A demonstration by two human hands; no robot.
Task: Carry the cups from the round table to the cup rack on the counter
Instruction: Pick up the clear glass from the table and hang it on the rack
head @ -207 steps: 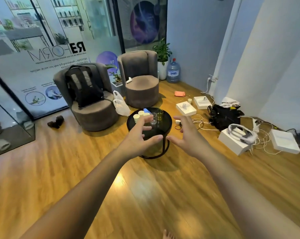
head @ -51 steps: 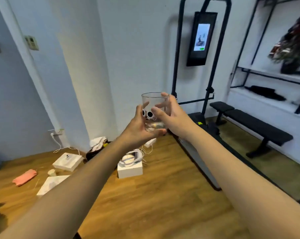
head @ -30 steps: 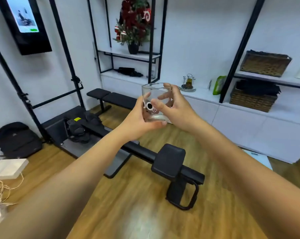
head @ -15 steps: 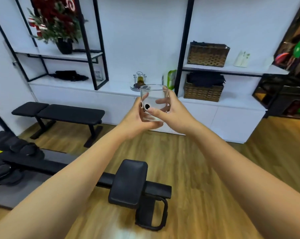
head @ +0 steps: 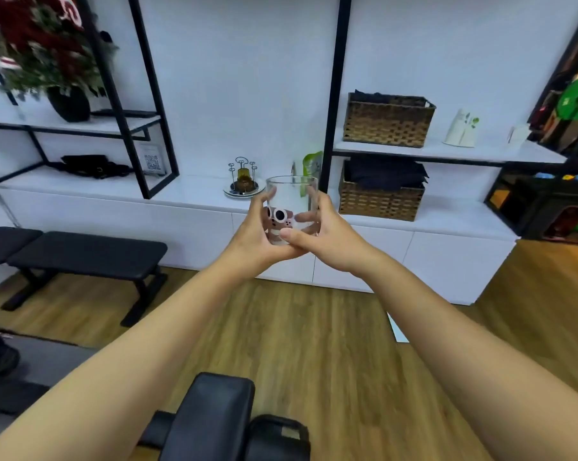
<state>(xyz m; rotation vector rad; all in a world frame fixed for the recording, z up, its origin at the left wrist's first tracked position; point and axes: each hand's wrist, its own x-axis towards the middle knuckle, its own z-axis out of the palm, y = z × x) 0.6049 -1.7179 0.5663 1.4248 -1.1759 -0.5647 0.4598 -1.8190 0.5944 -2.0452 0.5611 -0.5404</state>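
A clear glass cup [head: 292,197] with a cartoon face printed on it is held upright in front of me at chest height. My left hand [head: 252,236] grips its left side and base. My right hand [head: 321,232] grips its right side, fingers curled round the back. Beyond the cup, the wire cup rack [head: 243,176] stands on a round plate on the white counter [head: 194,194], with an amber cup on it. The round table is out of view.
A black bench [head: 81,252] stands left below the counter. A padded black machine seat [head: 214,417] is right below me. Wicker baskets [head: 382,197] and black shelf posts [head: 334,94] stand right of the rack. Wooden floor lies between me and the counter.
The view has closed in on the counter and rack, which look larger now. Both hands keep the same hold on the glass cup.
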